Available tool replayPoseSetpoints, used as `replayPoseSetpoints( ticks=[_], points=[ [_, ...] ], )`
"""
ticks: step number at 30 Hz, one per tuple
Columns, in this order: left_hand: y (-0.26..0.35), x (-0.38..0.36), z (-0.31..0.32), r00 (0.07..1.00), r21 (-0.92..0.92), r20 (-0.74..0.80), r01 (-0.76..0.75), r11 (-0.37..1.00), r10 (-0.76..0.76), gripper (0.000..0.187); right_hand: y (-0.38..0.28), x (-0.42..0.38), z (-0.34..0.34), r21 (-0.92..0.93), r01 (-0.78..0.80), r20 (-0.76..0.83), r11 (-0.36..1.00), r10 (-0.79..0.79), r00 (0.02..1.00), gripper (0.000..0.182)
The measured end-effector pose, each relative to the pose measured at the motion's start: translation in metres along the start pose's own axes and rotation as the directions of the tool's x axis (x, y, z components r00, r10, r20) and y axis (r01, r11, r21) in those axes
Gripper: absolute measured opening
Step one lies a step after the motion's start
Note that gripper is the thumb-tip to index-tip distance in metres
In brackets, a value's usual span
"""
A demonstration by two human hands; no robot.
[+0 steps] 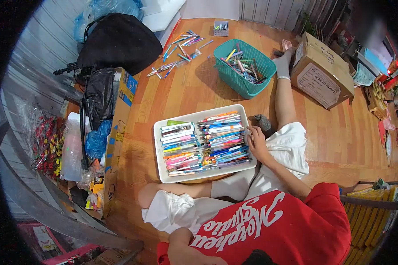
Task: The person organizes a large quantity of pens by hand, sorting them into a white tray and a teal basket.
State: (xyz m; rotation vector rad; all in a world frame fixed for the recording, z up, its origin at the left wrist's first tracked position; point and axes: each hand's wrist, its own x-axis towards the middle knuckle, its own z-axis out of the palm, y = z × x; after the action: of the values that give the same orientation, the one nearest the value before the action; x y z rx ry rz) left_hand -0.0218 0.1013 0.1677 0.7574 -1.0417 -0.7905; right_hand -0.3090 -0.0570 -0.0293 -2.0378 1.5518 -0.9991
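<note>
Right hand at white tray, its pens lengthwise left to right.

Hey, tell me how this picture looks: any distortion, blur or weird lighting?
Head view: strong wide-angle distortion, with black, rounded edges; head view: a smeared dark blur at upper right; head view: light fairly even over the wooden floor; head view: the pens in the white tray fairly distinct, though their lettering is too small to read.

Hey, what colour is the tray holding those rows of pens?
The tray is off-white; the head view, the only one here, shows it.
</note>
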Motion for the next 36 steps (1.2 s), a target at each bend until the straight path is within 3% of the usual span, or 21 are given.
replayPoseSetpoints(
  ticks=[2, 5, 8, 14, 18, 20, 22, 25, 26, 27, 30, 31, 34, 36],
  points=[
    [0.001, 0.0, -0.002, 1.0, 0.012, -0.013, 0.004, 1.0, -0.004, 0.061, 0.0, 0.001, 0.002, 0.157, -0.07, 0.027, 0.985, 0.067, 0.997, 0.037],
    [-0.001, 0.0, -0.004, 0.999, 0.031, -0.038, 0.012, 0.999, -0.011, 0.062, 0.004, 0.001, 0.008, 0.198, -0.093, 0.049, 0.976, 0.084, 0.995, 0.039],
    [-0.004, 0.003, -0.007, 0.998, 0.053, -0.064, 0.023, 0.998, -0.019, 0.063, -0.01, 0.008, 0.01, 0.083, 0.074, -0.032, 0.994, -0.072, 0.997, 0.043],
    [-0.009, 0.006, -0.018, 0.993, 0.102, -0.114, 0.046, 0.994, -0.035, 0.066, -0.009, 0.025, 0.008, 0.23, -0.123, 0.123, 0.965, 0.096, 0.988, 0.043],
    [-0.019, 0.01, -0.024, 0.994, 0.166, -0.085, 0.085, 0.982, -0.072, 0.067, 0.008, 0.048, 0.007, 0.023, 0.008, -0.054, 1.0, -0.007, 0.998, 0.054],
    [-0.033, 0.02, -0.024, 0.989, 0.299, -0.01, 0.144, 0.943, -0.147, 0.068, 0.004, 0.081, -0.005, -0.165, 0.026, -0.199, 0.986, -0.059, 0.978, 0.062],
    [-0.06, 0.03, -0.018, 0.94, 0.53, 0.118, 0.213, 0.821, -0.319, 0.069, -0.011, 0.118, -0.024, -0.033, 0.053, -0.212, 0.998, -0.059, 0.976, 0.064],
    [-0.11, 0.004, -0.006, 0.79, 0.865, 0.259, 0.067, 0.498, -0.556, 0.074, 0.0, 0.164, -0.023, -0.328, 0.185, -0.183, 0.926, -0.255, 0.949, 0.059],
    [-0.125, -0.009, -0.004, 0.747, 0.917, 0.284, -0.03, 0.397, -0.601, 0.078, 0.006, 0.175, -0.02, -0.387, 0.125, -0.165, 0.914, -0.202, 0.965, 0.051],
    [-0.136, -0.024, -0.002, 0.7, 0.947, 0.297, -0.13, 0.293, -0.65, 0.082, 0.014, 0.183, -0.014, -0.445, 0.064, -0.149, 0.893, -0.144, 0.978, 0.045],
    [-0.161, -0.049, -0.013, 0.716, 0.959, 0.27, -0.137, 0.249, -0.644, 0.087, 0.035, 0.191, -0.011, -0.532, 0.03, -0.102, 0.846, -0.099, 0.99, 0.028],
    [-0.166, -0.051, -0.016, 0.755, 0.971, 0.205, -0.08, 0.224, -0.623, 0.087, 0.04, 0.193, -0.012, -0.544, 0.045, -0.083, 0.838, -0.107, 0.991, 0.026],
    [-0.17, -0.048, -0.017, 0.727, 0.99, 0.115, -0.024, 0.142, -0.677, 0.087, 0.039, 0.199, -0.013, -0.535, 0.018, -0.092, 0.845, -0.079, 0.993, 0.025],
    [-0.179, -0.053, -0.02, 0.731, 0.993, 0.113, -0.097, 0.061, -0.673, 0.089, 0.033, 0.207, -0.015, -0.545, -0.028, -0.085, 0.838, -0.022, 0.996, 0.025]
  ],
)
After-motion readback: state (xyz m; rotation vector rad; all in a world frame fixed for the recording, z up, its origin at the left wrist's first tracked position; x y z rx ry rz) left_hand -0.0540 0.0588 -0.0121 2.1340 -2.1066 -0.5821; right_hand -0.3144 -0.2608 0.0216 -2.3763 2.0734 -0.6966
